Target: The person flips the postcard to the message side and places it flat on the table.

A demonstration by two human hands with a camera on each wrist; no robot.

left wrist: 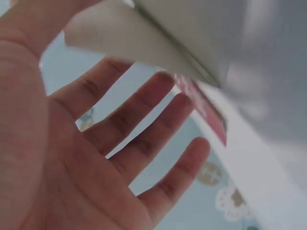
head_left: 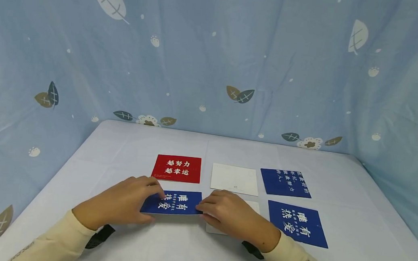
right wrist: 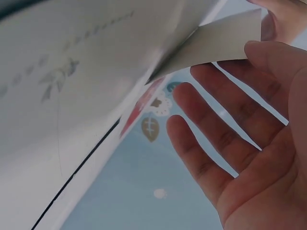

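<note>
A blue card [head_left: 189, 204] with white Chinese characters is tilted up off the table at its near edge. My left hand [head_left: 124, 201] pinches its left end, and my right hand [head_left: 233, 217] grips its right near corner. In the left wrist view, the card's pale underside [left wrist: 110, 36] shows above the spread fingers. The right wrist view shows that underside [right wrist: 216, 45] at the thumb, with the other fingers extended below. A white card [head_left: 216, 229] lies partly hidden beneath the right hand.
A red card [head_left: 177, 168] lies behind the held card, with a white card [head_left: 234, 179] beside it. Two more blue cards [head_left: 285, 183] [head_left: 298, 223] are at the right. The white-covered table [head_left: 150, 138] meets a blue leaf-patterned curtain [head_left: 184, 64].
</note>
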